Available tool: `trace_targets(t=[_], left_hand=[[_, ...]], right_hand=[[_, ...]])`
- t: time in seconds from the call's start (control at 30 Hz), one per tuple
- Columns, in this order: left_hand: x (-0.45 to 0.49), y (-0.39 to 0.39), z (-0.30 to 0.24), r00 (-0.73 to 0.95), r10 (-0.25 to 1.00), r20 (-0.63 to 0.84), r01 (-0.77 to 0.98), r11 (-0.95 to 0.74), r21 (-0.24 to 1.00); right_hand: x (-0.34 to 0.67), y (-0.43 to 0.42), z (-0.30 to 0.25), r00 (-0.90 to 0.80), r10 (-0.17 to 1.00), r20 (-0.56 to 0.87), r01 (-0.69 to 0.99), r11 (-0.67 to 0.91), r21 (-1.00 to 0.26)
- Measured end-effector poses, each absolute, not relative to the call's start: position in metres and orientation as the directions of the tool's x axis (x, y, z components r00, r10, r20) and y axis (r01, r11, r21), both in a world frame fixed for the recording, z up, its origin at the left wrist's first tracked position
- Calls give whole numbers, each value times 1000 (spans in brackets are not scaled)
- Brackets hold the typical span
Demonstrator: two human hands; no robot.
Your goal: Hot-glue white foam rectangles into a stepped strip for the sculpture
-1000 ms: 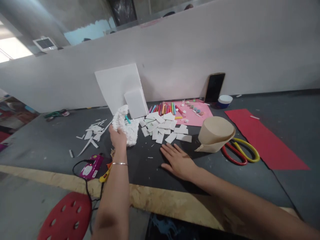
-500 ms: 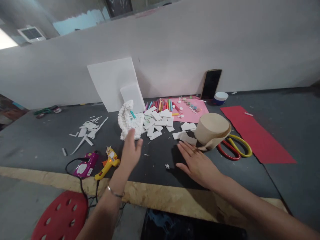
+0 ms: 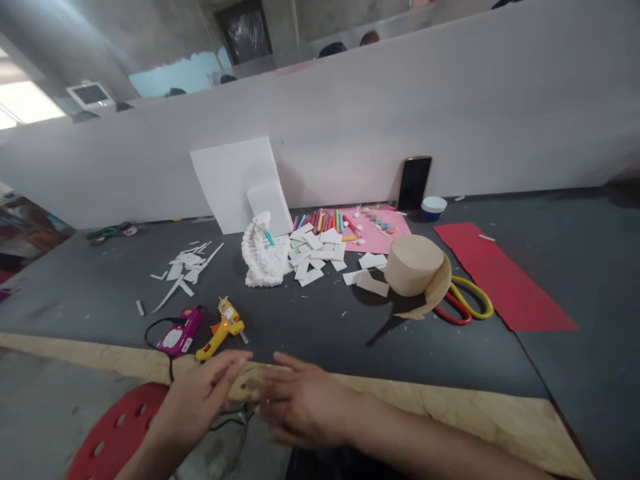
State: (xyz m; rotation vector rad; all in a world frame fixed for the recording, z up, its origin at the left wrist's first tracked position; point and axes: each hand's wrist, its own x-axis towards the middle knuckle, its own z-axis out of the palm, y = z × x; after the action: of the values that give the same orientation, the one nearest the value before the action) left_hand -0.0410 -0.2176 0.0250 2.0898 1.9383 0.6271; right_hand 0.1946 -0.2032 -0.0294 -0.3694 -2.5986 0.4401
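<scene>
My left hand (image 3: 203,393) is over the table's front edge, palm turned inward, its fingers stretched out and holding nothing that shows. Facing it, my right hand (image 3: 310,403) has its fingers apart and slightly blurred by motion; I see nothing in it. The two hands are close together but not touching. Nearest the left hand lies a yellow glue gun (image 3: 220,331) with a glue stick poking from its back. Behind it stands a white, rough-textured built piece (image 3: 265,260) with a small teal stick on it. Cut white card pieces (image 3: 320,250) lie beside that.
At right are a beige paper strip roll (image 3: 413,265), red-and-yellow scissors (image 3: 473,298) and red paper (image 3: 500,280). Further back are crayons (image 3: 325,221), pink paper (image 3: 370,235), a phone (image 3: 414,183) and a jar (image 3: 433,209). A purple corded device (image 3: 183,331) and white scraps (image 3: 187,267) lie left.
Both hands have drawn back from over the table to its front edge and come together. A small white scrap near the right hand is gone from the tabletop. The view has shifted slightly.
</scene>
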Motion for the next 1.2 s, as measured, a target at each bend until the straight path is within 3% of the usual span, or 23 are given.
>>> trace_targets(t=[0.1,0.17,0.23,0.3,0.37,0.47,0.57,0.67,0.9,1.2], left_hand=[[-15,-192,20,78,993,91,859,-113,499],[14,-163,7,194,969,153,823,-246,513],[42,-129,-9,334,910,246,809,-411,420],[65,-95,-26,364,896,254,848,-431,307],[82,-65,-40,334,917,217,898,-380,221],[98,-41,-58,288,943,166,924,-319,210],[108,-42,-71,375,912,165,880,-406,245],[110,-55,-76,490,848,202,796,-530,292],[104,-80,-56,602,757,254,625,-644,441],[110,-80,-62,401,875,272,717,-484,501]], right_hand=[[241,-188,-9,-690,545,477,466,838,-284],[287,-173,5,-441,736,514,736,624,-261],[333,-160,14,-180,814,552,907,354,-227],[369,-147,14,-56,833,550,961,194,-196],[392,-136,6,15,856,517,973,106,-204],[401,-120,-9,13,906,424,945,127,-300],[397,-110,-15,95,923,374,887,92,-452],[396,-103,-12,150,914,376,845,79,-529],[413,-79,0,216,810,546,846,123,-518],[431,-57,17,302,766,567,863,32,-504]])
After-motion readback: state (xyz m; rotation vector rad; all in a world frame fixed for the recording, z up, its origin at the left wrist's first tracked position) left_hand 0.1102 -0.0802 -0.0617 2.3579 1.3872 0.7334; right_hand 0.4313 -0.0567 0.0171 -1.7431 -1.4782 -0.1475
